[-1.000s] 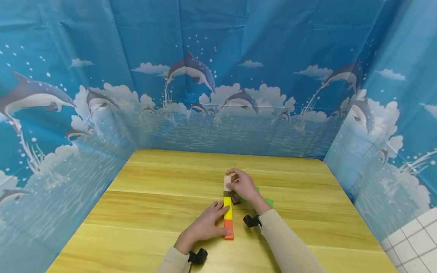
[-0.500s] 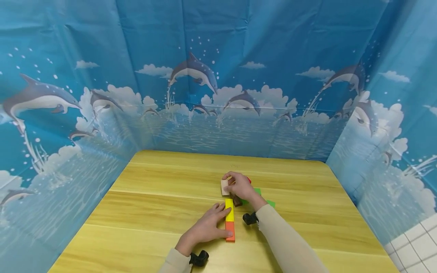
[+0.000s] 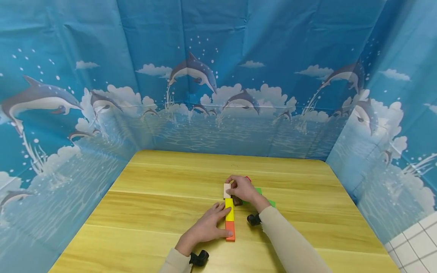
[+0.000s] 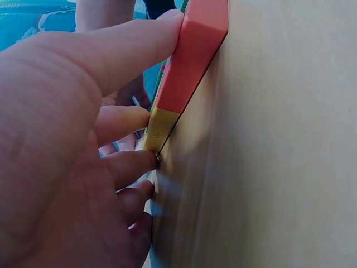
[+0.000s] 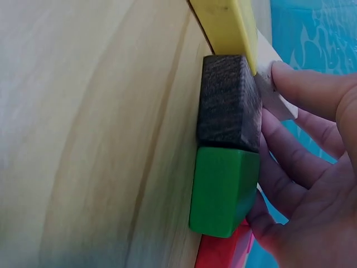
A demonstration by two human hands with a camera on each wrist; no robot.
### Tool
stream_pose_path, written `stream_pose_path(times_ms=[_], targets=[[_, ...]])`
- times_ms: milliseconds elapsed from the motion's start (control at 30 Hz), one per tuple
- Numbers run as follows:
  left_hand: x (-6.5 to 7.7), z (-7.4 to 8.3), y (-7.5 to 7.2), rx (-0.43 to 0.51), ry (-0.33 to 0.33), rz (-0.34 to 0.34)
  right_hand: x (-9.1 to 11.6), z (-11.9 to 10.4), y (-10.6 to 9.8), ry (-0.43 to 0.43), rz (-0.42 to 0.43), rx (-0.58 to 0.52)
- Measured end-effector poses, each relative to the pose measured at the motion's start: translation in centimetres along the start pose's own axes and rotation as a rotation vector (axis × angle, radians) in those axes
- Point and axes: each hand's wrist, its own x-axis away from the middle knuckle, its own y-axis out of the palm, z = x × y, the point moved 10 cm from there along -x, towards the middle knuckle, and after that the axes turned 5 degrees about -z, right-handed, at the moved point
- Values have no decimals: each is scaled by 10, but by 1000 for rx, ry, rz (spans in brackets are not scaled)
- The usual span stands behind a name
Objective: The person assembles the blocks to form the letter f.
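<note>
An orange-red block (image 3: 230, 232) and a yellow block (image 3: 229, 204) lie end to end in a row on the table. My left hand (image 3: 204, 226) rests against them from the left, thumb on the orange-red block, index finger on the yellow one. Those fingers are extended, as the left wrist view also shows. My right hand (image 3: 244, 190) pinches a pale wooden block (image 3: 227, 188) between thumb and fingers, right at the far end of the yellow block. In the right wrist view this pale block (image 5: 273, 92) looks tilted against its neighbours.
Beside the yellow block lies a dark brown block (image 5: 226, 100), followed by a green block (image 5: 215, 190) and a red one (image 5: 215, 251). More green (image 3: 271, 203) shows behind my right wrist. A blue dolphin-print curtain (image 3: 218, 125) surrounds the wooden table (image 3: 136, 212).
My right hand has brought the pale block nearer, down to the yellow block's far end, and turned it into line with the row. The left hand stays on the blocks.
</note>
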Motion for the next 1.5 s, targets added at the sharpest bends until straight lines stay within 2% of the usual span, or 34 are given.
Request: stream_pose_path(times_ms=[167,467,700,1067,1200,1500], targets=[[1,2,-1,10,8,-1,1,2,-1,26,-9,27],[2,2,-1,12,2,-2,4,0,-1,3,-9,95],[1,0,0,0,-3,-1,6,-2,-1,19,-16,142],[1,2,-1,-16,-3,-7,9,-2,-1,32,-21,115],[1,3,-1,6,2,-22,9,-3,-4,40,-21,118],[4,4,2,1,15,-26,25,-9,-18,35,12,34]])
